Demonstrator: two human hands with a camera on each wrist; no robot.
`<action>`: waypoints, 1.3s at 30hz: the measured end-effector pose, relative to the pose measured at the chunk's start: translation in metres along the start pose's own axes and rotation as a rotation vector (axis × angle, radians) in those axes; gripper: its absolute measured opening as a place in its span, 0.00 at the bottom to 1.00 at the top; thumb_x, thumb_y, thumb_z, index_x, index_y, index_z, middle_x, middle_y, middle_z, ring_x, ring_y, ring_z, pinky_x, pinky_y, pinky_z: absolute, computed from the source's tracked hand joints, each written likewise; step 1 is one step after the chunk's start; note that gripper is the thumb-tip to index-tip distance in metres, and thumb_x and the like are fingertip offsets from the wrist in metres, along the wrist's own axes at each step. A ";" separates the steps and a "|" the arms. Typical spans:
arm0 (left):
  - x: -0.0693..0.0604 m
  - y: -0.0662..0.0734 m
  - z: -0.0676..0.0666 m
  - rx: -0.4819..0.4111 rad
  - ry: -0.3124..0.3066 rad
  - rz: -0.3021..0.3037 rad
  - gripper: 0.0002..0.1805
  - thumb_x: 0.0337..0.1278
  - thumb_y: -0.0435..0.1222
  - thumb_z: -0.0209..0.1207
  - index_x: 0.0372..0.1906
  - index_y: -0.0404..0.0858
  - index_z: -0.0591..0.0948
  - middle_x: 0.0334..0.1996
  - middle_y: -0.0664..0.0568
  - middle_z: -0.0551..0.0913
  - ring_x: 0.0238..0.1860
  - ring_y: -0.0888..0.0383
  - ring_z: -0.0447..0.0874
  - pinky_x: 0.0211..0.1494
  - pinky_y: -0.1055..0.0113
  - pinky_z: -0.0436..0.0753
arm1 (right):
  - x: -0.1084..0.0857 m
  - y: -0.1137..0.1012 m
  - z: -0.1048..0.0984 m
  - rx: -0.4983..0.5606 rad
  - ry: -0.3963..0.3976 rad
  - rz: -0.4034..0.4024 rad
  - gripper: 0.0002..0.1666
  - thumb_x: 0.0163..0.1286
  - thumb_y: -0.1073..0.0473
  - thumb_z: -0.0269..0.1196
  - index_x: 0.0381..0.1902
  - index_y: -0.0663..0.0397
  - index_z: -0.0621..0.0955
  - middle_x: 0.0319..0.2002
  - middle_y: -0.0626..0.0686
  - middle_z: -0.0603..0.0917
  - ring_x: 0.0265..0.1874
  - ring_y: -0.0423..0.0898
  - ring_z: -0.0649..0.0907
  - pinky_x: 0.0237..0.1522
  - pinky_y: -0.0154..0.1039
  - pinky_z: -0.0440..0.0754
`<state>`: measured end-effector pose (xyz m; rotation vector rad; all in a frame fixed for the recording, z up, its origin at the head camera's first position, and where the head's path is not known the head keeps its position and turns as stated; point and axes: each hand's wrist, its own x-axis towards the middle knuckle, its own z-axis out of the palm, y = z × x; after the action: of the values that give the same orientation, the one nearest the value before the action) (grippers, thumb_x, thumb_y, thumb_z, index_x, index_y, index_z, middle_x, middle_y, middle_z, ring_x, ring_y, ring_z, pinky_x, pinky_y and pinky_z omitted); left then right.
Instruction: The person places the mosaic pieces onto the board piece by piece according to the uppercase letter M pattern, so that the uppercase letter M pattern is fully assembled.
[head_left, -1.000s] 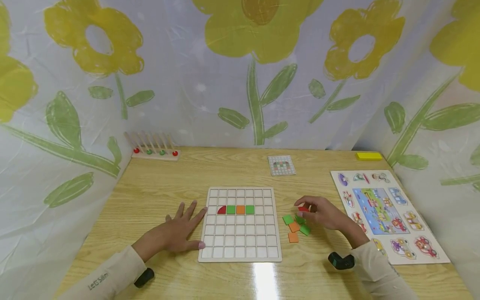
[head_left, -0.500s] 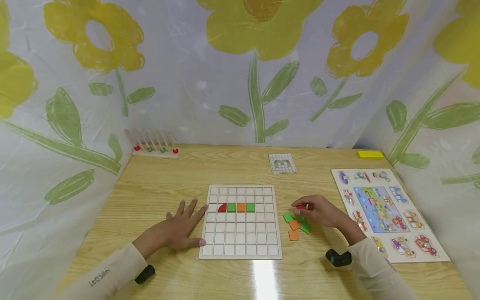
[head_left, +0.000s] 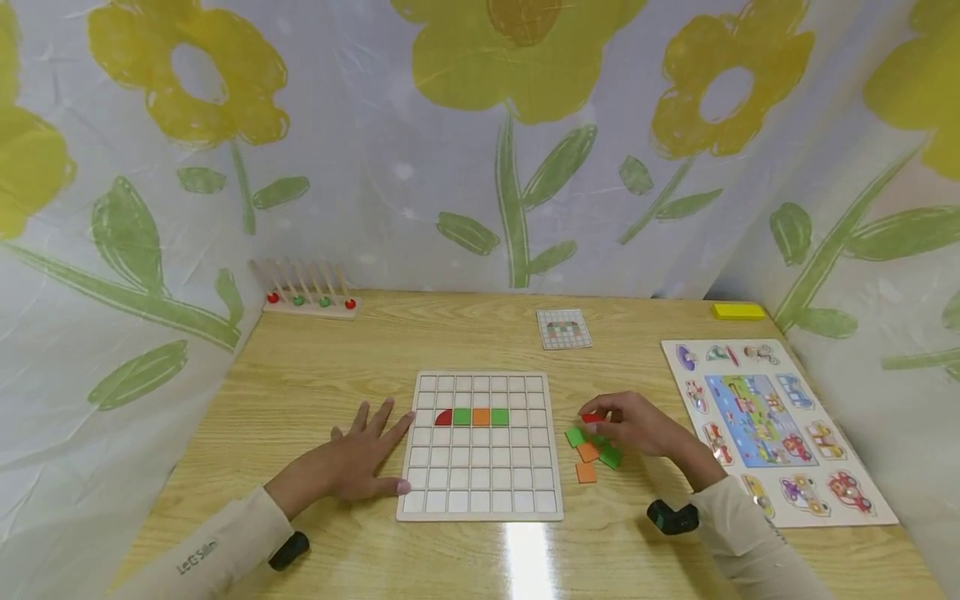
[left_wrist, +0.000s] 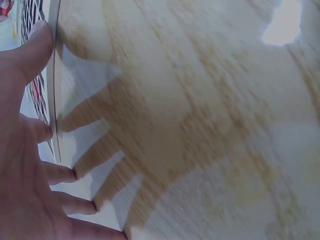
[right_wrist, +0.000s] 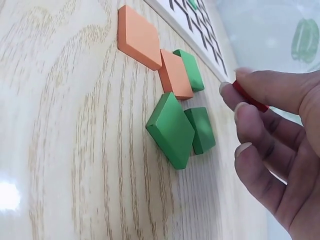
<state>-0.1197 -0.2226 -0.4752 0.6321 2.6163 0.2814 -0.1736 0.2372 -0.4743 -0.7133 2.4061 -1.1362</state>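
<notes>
A wooden grid board (head_left: pixel 480 479) lies on the table, with a red quarter-circle tile (head_left: pixel 444 417), a green, an orange and another green tile side by side in its third row. My left hand (head_left: pixel 362 461) is spread flat, its forefinger and thumb touching the board's left edge. Between thumb and fingertips my right hand (head_left: pixel 633 425) pinches a red tile (right_wrist: pixel 249 96), held above the table. Beneath and beside that hand lie loose green tiles (right_wrist: pixel 172 131) and orange tiles (right_wrist: pixel 139 37). The red tile's full outline is hidden by the fingers.
A small pattern card (head_left: pixel 564 329) lies behind the board. At right is a picture puzzle board (head_left: pixel 780 433), with a yellow block (head_left: pixel 738 312) beyond it. A peg stand (head_left: pixel 311 307) with red and green beads stands at the back left.
My right hand, pinching the red tile, has shifted slightly left towards the grid board. The left hand keeps its place at the board's edge.
</notes>
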 end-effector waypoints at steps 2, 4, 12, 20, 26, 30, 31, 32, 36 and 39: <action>0.000 0.001 -0.001 0.000 -0.004 -0.004 0.58 0.56 0.72 0.54 0.82 0.45 0.48 0.80 0.31 0.41 0.75 0.19 0.39 0.55 0.15 0.57 | 0.000 0.000 0.000 -0.003 0.002 -0.002 0.14 0.73 0.61 0.63 0.53 0.60 0.84 0.37 0.56 0.87 0.18 0.39 0.79 0.22 0.34 0.79; 0.000 0.002 -0.002 0.000 -0.009 -0.007 0.58 0.56 0.72 0.54 0.82 0.44 0.48 0.80 0.31 0.41 0.75 0.19 0.39 0.55 0.15 0.58 | 0.000 0.000 0.001 -0.004 0.005 -0.006 0.15 0.73 0.60 0.63 0.54 0.60 0.85 0.37 0.56 0.87 0.18 0.39 0.79 0.22 0.34 0.78; -0.001 0.005 -0.005 -0.007 -0.017 -0.008 0.58 0.57 0.70 0.55 0.82 0.43 0.48 0.79 0.30 0.41 0.74 0.19 0.40 0.54 0.16 0.60 | 0.001 -0.003 0.003 0.003 0.037 0.003 0.15 0.74 0.56 0.62 0.53 0.58 0.83 0.35 0.55 0.85 0.20 0.39 0.77 0.23 0.34 0.78; -0.002 0.007 -0.007 -0.014 -0.025 -0.002 0.58 0.58 0.70 0.55 0.82 0.43 0.47 0.79 0.29 0.41 0.74 0.18 0.40 0.54 0.16 0.61 | 0.004 -0.005 0.008 -0.042 0.081 0.016 0.16 0.74 0.54 0.63 0.52 0.57 0.85 0.37 0.50 0.86 0.21 0.39 0.78 0.24 0.35 0.79; -0.003 0.007 -0.007 -0.021 -0.023 0.004 0.57 0.58 0.69 0.56 0.82 0.42 0.48 0.79 0.29 0.42 0.73 0.17 0.40 0.53 0.16 0.61 | 0.007 -0.007 0.012 -0.003 0.060 0.009 0.16 0.74 0.56 0.63 0.53 0.59 0.85 0.38 0.55 0.87 0.22 0.42 0.80 0.25 0.34 0.80; -0.002 0.006 -0.006 -0.019 -0.017 0.002 0.57 0.58 0.69 0.56 0.82 0.42 0.48 0.79 0.29 0.42 0.74 0.17 0.40 0.53 0.16 0.61 | 0.009 -0.009 0.014 0.028 0.032 -0.007 0.17 0.75 0.59 0.61 0.56 0.64 0.83 0.39 0.58 0.86 0.21 0.46 0.81 0.25 0.34 0.80; -0.001 0.005 -0.006 -0.020 -0.016 0.001 0.57 0.58 0.69 0.56 0.82 0.43 0.48 0.79 0.29 0.42 0.74 0.18 0.40 0.53 0.16 0.61 | 0.010 -0.010 0.015 0.029 0.025 -0.012 0.18 0.75 0.59 0.61 0.56 0.64 0.83 0.40 0.58 0.86 0.21 0.47 0.81 0.25 0.34 0.80; -0.001 0.005 -0.005 -0.020 -0.017 -0.001 0.57 0.58 0.69 0.56 0.82 0.43 0.48 0.79 0.29 0.41 0.74 0.18 0.40 0.54 0.16 0.61 | 0.010 -0.010 0.016 0.033 0.019 -0.018 0.18 0.75 0.60 0.60 0.57 0.65 0.82 0.40 0.59 0.86 0.21 0.47 0.81 0.25 0.35 0.80; -0.001 0.005 -0.005 -0.023 -0.014 -0.003 0.57 0.58 0.69 0.56 0.82 0.43 0.48 0.79 0.30 0.42 0.74 0.18 0.40 0.53 0.15 0.60 | 0.014 -0.010 0.019 0.023 0.019 -0.039 0.16 0.75 0.61 0.61 0.56 0.63 0.82 0.39 0.58 0.86 0.19 0.48 0.81 0.24 0.34 0.80; -0.001 0.005 -0.005 -0.021 -0.017 -0.006 0.57 0.58 0.69 0.56 0.82 0.43 0.48 0.79 0.30 0.42 0.74 0.18 0.40 0.54 0.16 0.60 | 0.017 -0.012 0.022 0.011 0.033 -0.045 0.14 0.74 0.61 0.62 0.54 0.59 0.83 0.38 0.57 0.86 0.19 0.46 0.80 0.23 0.34 0.79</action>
<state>-0.1194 -0.2190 -0.4691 0.6168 2.5946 0.3001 -0.1724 0.2073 -0.4800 -0.7550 2.4202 -1.1873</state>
